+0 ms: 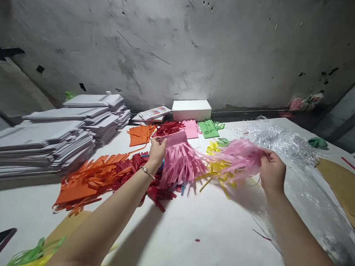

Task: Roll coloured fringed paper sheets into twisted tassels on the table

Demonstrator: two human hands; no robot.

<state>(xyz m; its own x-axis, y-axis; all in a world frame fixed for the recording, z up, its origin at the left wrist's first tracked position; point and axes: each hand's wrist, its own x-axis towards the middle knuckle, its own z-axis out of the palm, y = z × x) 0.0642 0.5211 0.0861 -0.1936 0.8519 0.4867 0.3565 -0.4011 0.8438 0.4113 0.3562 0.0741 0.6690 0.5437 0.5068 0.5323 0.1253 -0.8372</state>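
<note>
My left hand (157, 151), with a bracelet at the wrist, pinches the solid top band of a pink tissue-paper fringe (181, 160). Its cut strips hang down over the table. At the right, my right hand (272, 169) is closed on a bunch of loose pink strips (240, 156), held out sideways and slightly blurred. Beneath the pink paper lie a yellow fringe (213, 165) and a dark red fringe (160, 194). An orange fringe (85, 180) spreads out left of my left hand. Whether the two pink pieces are joined cannot be made out.
Tall stacks of white flat packs (49, 136) stand at the left. A white box (191, 109) sits at the back, with folded orange (139, 135), pink (191, 129) and green fringes (209, 128) before it. Clear shredded film (270, 136) and plastic bags (309, 203) lie right.
</note>
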